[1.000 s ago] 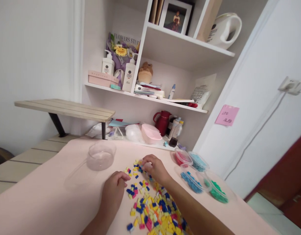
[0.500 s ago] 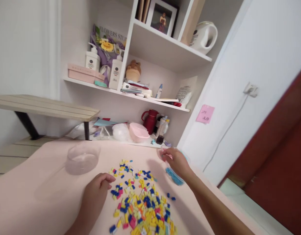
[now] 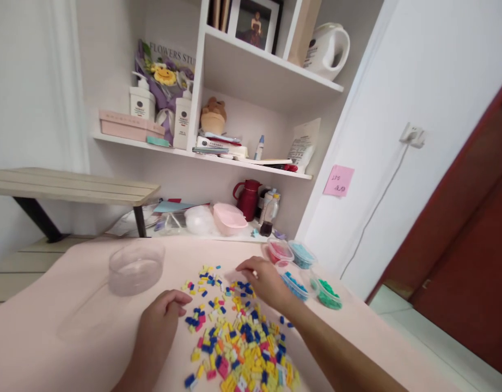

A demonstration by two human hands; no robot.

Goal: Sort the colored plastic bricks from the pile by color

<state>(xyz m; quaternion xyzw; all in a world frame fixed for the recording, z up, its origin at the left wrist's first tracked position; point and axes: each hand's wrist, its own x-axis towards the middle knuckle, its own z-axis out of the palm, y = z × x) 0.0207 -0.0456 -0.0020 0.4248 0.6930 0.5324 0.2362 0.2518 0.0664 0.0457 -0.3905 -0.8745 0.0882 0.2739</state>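
A heap of small yellow, blue and pink bricks (image 3: 238, 343) is spread over the pink tabletop (image 3: 50, 348). My left hand (image 3: 163, 318) rests curled at the heap's left edge, fingertips touching the table near loose blue bricks. My right hand (image 3: 265, 280) hovers over the heap's far edge with fingers bent and pinched; what they hold, if anything, I cannot make out. Right of that hand stand small clear tubs: one of blue bricks (image 3: 294, 285), one green (image 3: 328, 293), one red (image 3: 279, 251), one light blue (image 3: 302, 254).
An empty clear round tub (image 3: 135, 268) stands at the far left of the pink surface. Behind are a wooden bench (image 3: 71, 188), white shelves with bottles, a pink bowl (image 3: 230, 219) and a red jug (image 3: 248, 198). A dark red door (image 3: 467, 283) is at right.
My right hand came back from the tubs at the right to the far edge of the brick heap. The camera swung right, then slightly left. My left hand stayed put.
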